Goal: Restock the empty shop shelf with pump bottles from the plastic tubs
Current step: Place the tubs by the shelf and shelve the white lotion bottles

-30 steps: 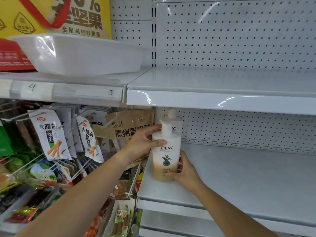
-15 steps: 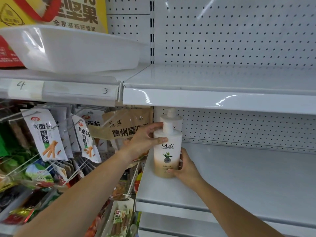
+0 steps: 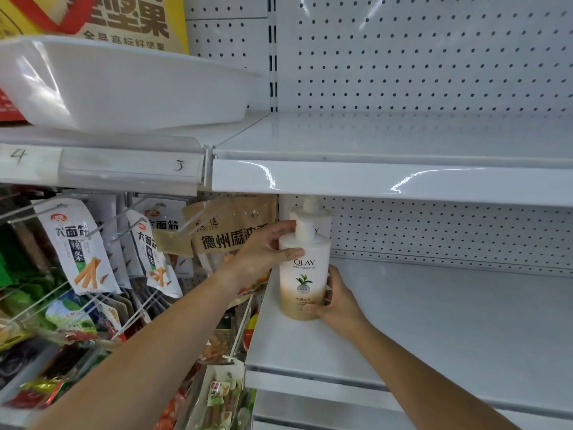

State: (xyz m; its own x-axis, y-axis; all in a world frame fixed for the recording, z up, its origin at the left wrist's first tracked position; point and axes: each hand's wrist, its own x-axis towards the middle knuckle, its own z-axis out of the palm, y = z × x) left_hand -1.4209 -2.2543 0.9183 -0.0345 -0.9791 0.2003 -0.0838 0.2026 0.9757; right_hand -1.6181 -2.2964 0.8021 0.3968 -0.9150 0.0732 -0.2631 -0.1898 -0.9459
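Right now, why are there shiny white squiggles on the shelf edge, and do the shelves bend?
Head view: the squiggles are glare on the shelf edge; the wide-angle lens bows straight shelves; the pump bottle label is sharp, the lower-left snack packets blurry.

Bright, even light; glare streaks the upper shelf lip (image 3: 387, 181); edges bow and blur.

Olay pump bottle (image 3: 304, 274): position changed. It stands deeper on the lower shelf (image 3: 434, 321), farther from the front lip and closer to the second pump bottle (image 3: 322, 217) behind it. Grip: the left hand (image 3: 263, 256) at the shoulder and the right hand (image 3: 338, 302) at the base have moved inward with it.
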